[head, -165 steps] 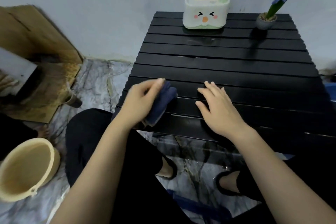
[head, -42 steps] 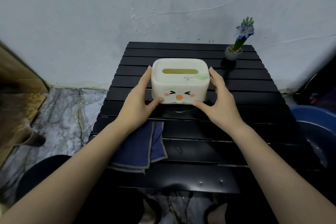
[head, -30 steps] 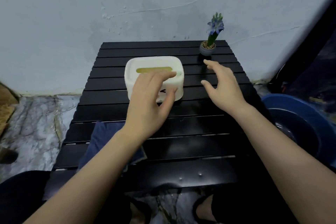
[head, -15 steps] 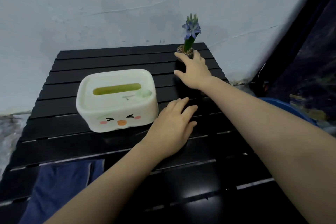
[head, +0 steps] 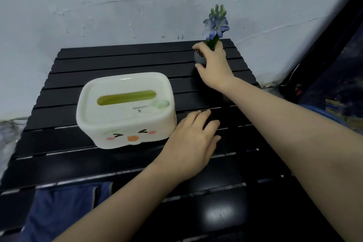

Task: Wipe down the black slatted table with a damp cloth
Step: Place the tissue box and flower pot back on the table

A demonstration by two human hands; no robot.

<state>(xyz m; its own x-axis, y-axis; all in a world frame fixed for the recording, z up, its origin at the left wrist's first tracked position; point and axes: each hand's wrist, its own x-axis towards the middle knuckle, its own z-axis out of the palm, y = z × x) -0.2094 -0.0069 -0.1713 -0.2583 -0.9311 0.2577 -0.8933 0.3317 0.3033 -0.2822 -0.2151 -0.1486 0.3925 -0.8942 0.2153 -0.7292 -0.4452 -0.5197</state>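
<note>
The right hand (head: 213, 67) has its grip closed around the small grey flower pot (head: 200, 58) at the far right corner of the black slatted bench (head: 125, 61): fingers curl over the rim beside the green stem, thumb under the pot's near side. The blue flower (head: 216, 23) stands upright above the knuckles. Judging by the task, the pot is being taken so the slats beneath it can be wiped — it sits on ground the cloth has to cover.

The left hand (head: 193, 143) holds nothing; it lies flat and spread on the slats, nearer the person than the gripped pot and just to the right of the cream tissue box (head: 125, 109), probably as a brace for the long reach.

The tissue box sits mid-bench, nearer and to the left of the grip, well clear of the back slats — likely parked there for the same reason.

The damp blue cloth (head: 59, 208) lies folded on the near left slats, well apart from both hands, untouched. The near slats shine with reflected light, possibly still wet.
</note>
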